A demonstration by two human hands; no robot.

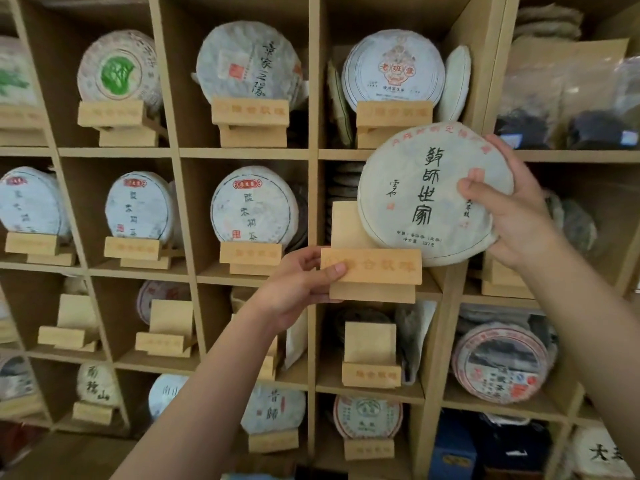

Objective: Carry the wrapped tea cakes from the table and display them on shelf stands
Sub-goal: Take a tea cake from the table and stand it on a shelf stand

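My right hand (pixel 512 216) grips a round tea cake (pixel 415 195) wrapped in white paper with black calligraphy, its face toward me, tilted a little. The cake hangs just above and to the right of a wooden display stand (pixel 372 268). My left hand (pixel 298 285) holds that stand by its left end, thumb on the front lip, in front of the middle shelf compartment. The stand's upright back board (pixel 346 225) shows behind the cake's lower left edge.
The wooden shelf grid (pixel 313 202) fills the view. Most compartments hold wrapped cakes on stands, such as one directly above (pixel 393 69) and one to the left (pixel 254 206). Bare stands (pixel 370 355) stand in the row below. Bagged loose tea (pixel 568 98) sits upper right.
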